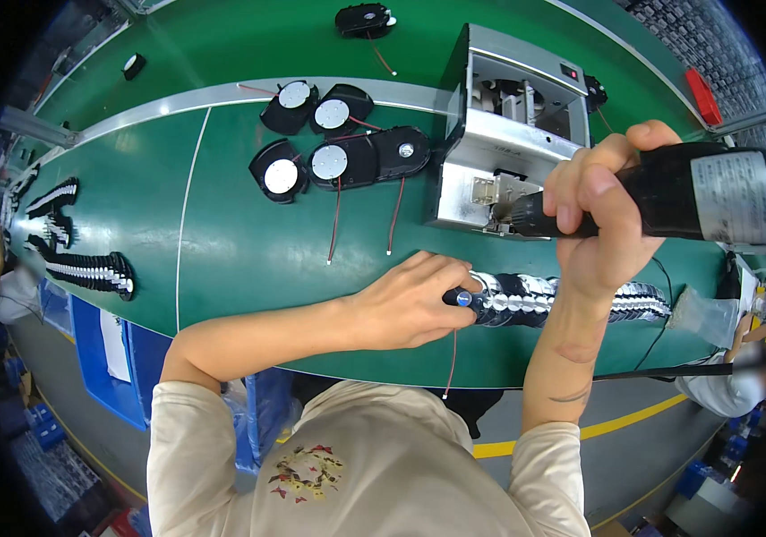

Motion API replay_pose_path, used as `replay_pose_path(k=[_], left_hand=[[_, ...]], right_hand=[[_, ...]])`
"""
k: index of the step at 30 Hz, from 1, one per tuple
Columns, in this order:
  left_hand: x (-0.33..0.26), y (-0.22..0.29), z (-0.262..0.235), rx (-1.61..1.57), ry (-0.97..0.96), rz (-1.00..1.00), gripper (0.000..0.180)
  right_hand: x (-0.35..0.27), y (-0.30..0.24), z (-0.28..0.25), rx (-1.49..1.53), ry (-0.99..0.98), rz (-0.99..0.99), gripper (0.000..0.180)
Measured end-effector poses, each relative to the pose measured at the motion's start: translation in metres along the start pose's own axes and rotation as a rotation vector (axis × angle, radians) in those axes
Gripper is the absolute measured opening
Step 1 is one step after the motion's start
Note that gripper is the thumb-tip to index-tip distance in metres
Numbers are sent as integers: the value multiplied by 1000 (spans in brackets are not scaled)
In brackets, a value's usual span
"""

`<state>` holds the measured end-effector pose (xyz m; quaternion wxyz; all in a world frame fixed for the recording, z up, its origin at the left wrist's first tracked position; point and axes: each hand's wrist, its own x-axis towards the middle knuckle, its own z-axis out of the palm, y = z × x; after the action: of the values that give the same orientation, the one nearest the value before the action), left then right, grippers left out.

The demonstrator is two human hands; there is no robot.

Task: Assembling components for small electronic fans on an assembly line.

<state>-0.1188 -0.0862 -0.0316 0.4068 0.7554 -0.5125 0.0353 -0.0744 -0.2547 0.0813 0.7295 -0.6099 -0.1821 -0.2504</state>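
Observation:
My right hand [602, 183] is wrapped round a black electric screwdriver [669, 190] with a white label. The tool lies nearly level, its tip pointing left at the small metal outlet on the front of a silver screw feeder [517, 125]. Whether tip and outlet touch cannot be made out. My left hand [419, 302] is closed around a small black part [457, 296] with a blue round spot. A thin wire [451, 367] with a white connector hangs below that hand. Beside it, a long row of black and silver parts [571, 300] runs to the right, passing behind my right forearm.
Several black housings with round silver discs [328, 162] and red wires lie left of the feeder. More rows [87, 271] lie far left. A green belt [213, 40] with parts runs behind a metal rail. Blue bins [105, 358] stand below the table; other people sit at both ends.

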Motion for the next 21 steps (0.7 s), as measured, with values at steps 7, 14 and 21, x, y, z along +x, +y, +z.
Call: replay_pose_path(k=[7, 14, 21], left_hand=[[-8, -4, 5, -55, 41, -18, 11], [-11, -5, 3, -33, 20, -18, 18], [-11, -2, 6, -43, 50, -27, 16]], right_hand=[[-13, -7, 6, -19, -76, 69, 44], [-51, -26, -12, 103, -253, 47, 41], [-67, -13, -12, 144, -133, 133, 47]])
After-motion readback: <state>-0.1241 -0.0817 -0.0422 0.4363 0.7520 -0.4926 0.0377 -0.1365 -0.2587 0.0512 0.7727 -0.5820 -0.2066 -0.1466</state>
